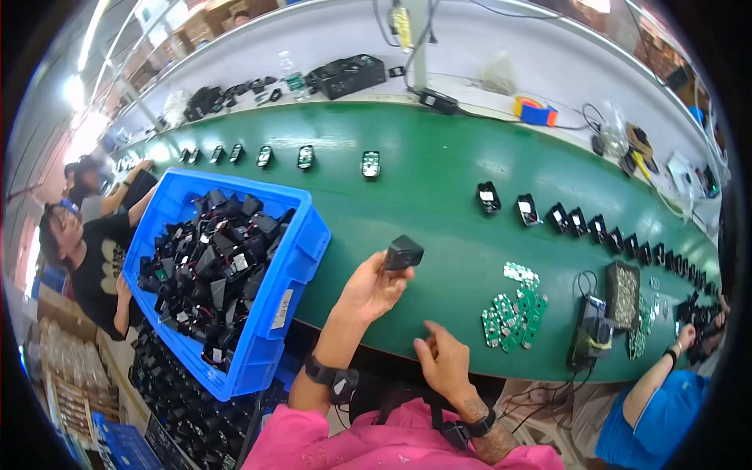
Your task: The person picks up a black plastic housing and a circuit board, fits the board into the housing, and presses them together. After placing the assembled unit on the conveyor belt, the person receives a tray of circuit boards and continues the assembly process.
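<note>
My left hand (371,290) is closed around a small black plastic housing (405,253), lifted above the green table. My right hand (445,362) is by the table's near edge, thumb and index finger apart, and nothing shows in it. To the left of my hands, a blue plastic bin (315,232) is heaped with black housings (219,254), some trailing thin wires. A loose pile of green circuit boards (513,317) lies on the table to the right. Beyond it, open black housings (527,209) stand in a row running off to the right.
Along the far left runs a line of housings with boards (370,164). At right stand a black device with cables (591,333) and a box of small parts (623,296). A tape roll (536,111) sits on the back ledge. People (90,258) work at left, another (658,415) at right.
</note>
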Demonstrator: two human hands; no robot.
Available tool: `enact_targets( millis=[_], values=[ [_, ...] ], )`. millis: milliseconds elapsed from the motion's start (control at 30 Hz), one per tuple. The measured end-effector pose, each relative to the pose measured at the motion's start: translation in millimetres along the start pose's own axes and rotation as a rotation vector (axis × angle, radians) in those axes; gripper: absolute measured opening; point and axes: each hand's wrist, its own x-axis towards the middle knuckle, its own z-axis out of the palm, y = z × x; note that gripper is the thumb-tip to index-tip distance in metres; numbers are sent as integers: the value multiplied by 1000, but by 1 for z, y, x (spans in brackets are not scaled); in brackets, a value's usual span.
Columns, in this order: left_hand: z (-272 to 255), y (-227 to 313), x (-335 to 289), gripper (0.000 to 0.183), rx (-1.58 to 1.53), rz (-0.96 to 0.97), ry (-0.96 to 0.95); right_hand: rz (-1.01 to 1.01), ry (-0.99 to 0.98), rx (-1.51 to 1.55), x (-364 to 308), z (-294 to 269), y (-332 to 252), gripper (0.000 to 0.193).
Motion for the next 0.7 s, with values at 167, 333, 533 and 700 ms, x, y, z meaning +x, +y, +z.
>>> enact_targets(
  millis=[167, 333, 533, 700],
  values=[
    [38, 16, 10, 33, 36, -8, 6, -386, 77, -300, -3, 9, 0, 8],
    [58, 31, 57, 29, 651, 251, 169, -465, 94, -347, 1, 12, 6, 5],
    [34, 61, 172, 30, 1313, 539, 264, -462, 84, -339, -5, 11, 8, 8],
    [6, 84, 211, 35, 1561, 550, 384, -483, 75, -319, -7, 11, 12, 7]
  ],
)
